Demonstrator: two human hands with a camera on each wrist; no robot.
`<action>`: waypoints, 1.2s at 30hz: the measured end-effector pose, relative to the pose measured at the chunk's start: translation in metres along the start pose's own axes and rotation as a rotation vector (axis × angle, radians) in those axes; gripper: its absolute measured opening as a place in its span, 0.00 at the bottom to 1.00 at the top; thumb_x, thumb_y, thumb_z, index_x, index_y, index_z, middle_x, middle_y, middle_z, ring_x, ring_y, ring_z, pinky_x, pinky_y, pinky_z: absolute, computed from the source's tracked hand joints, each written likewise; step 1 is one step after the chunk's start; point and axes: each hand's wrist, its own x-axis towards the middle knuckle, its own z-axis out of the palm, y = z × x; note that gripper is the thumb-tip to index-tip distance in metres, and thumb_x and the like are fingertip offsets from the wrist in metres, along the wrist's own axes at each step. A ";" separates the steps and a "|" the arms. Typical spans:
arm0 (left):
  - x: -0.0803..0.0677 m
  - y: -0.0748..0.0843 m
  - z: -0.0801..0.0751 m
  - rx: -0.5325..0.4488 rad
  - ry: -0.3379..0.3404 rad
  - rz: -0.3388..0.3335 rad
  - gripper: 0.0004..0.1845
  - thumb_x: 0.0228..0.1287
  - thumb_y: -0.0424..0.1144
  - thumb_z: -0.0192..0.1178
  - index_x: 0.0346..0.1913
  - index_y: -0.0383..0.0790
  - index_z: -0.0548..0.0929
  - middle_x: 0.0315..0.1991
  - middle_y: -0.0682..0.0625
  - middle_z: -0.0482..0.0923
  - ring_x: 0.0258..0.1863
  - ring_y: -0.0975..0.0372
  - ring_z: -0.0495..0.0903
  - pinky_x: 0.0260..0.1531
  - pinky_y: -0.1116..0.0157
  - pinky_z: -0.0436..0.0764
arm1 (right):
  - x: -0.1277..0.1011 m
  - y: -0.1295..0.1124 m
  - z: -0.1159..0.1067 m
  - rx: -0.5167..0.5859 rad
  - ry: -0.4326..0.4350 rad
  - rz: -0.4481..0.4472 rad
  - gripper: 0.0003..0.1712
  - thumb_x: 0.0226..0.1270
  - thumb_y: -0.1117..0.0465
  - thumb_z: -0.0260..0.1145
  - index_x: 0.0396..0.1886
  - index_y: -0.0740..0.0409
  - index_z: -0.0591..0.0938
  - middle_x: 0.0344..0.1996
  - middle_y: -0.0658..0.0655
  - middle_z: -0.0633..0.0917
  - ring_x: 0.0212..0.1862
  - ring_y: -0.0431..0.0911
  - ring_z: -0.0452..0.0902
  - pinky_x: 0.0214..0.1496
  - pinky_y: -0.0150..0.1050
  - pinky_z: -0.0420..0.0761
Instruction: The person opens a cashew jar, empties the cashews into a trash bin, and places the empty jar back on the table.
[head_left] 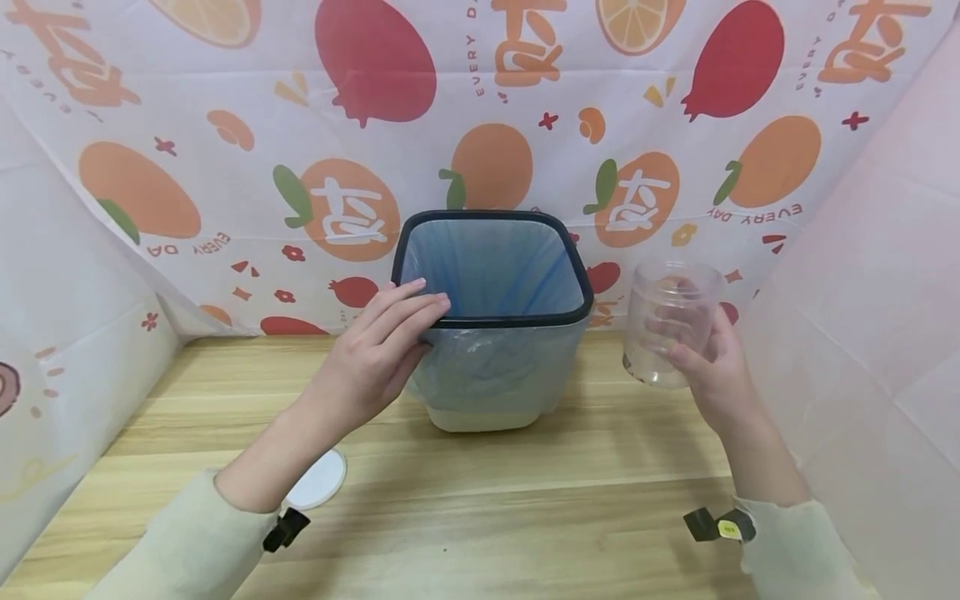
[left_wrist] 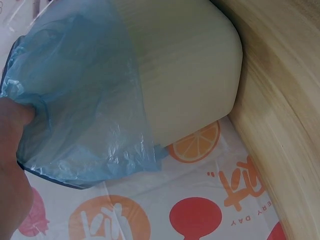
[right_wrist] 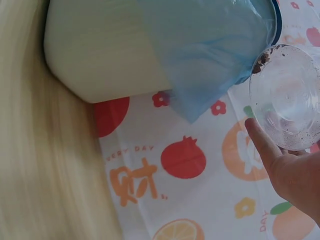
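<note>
A cream trash bin [left_wrist: 190, 65] with a black rim [head_left: 510, 321] stands on the table, lined with a translucent blue bag [head_left: 498, 358] folded down over its outside. My left hand [head_left: 382, 342] grips the near left corner of the rim, fingers over the top and thumb against the bag outside. To the right of the bin, my right hand [head_left: 716, 358] holds a clear plastic jar [head_left: 660, 333] above the tabletop, fingers behind it and thumb in front. Small dark brown bits [right_wrist: 261, 62] gather along one side of the jar's base, with fine specks elsewhere.
A round white lid [head_left: 318, 479] lies on the wooden table [head_left: 480, 517], partly behind my left forearm. A fruit-printed cloth [head_left: 420, 150] hangs close behind the bin, and pale cloth walls [head_left: 870, 333] close in both sides.
</note>
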 end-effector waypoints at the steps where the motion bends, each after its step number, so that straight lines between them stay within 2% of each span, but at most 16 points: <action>1: 0.000 0.000 0.000 0.000 0.001 0.000 0.34 0.54 0.23 0.70 0.66 0.35 0.75 0.64 0.42 0.76 0.67 0.44 0.71 0.67 0.42 0.68 | -0.001 0.001 -0.001 -0.003 0.004 0.004 0.37 0.67 0.71 0.63 0.74 0.60 0.61 0.59 0.62 0.74 0.58 0.54 0.77 0.58 0.46 0.83; 6: 0.000 0.000 0.000 -0.003 0.002 0.002 0.33 0.55 0.23 0.69 0.67 0.35 0.75 0.63 0.41 0.77 0.67 0.44 0.71 0.67 0.42 0.68 | -0.010 0.008 -0.008 0.001 0.005 0.023 0.33 0.68 0.72 0.60 0.72 0.59 0.63 0.59 0.61 0.74 0.60 0.53 0.76 0.58 0.46 0.82; 17: 0.001 -0.001 0.000 0.001 -0.005 0.001 0.34 0.55 0.23 0.70 0.67 0.36 0.75 0.64 0.42 0.76 0.67 0.45 0.71 0.67 0.42 0.68 | -0.026 0.027 -0.022 0.002 0.023 0.083 0.37 0.71 0.72 0.58 0.76 0.58 0.57 0.61 0.60 0.73 0.62 0.53 0.75 0.61 0.45 0.81; 29: 0.001 -0.002 -0.001 0.003 -0.001 0.006 0.33 0.55 0.23 0.69 0.67 0.36 0.75 0.64 0.42 0.76 0.68 0.45 0.70 0.67 0.43 0.68 | -0.038 0.048 -0.038 -0.054 0.063 0.155 0.33 0.72 0.72 0.56 0.73 0.53 0.61 0.64 0.62 0.72 0.61 0.51 0.78 0.62 0.41 0.79; 36: 0.000 -0.001 0.000 -0.001 0.000 0.000 0.33 0.55 0.23 0.69 0.67 0.35 0.75 0.64 0.42 0.76 0.68 0.45 0.71 0.67 0.43 0.68 | -0.044 0.063 -0.045 -0.077 0.111 0.213 0.32 0.71 0.75 0.56 0.71 0.53 0.63 0.61 0.60 0.74 0.60 0.49 0.79 0.60 0.41 0.81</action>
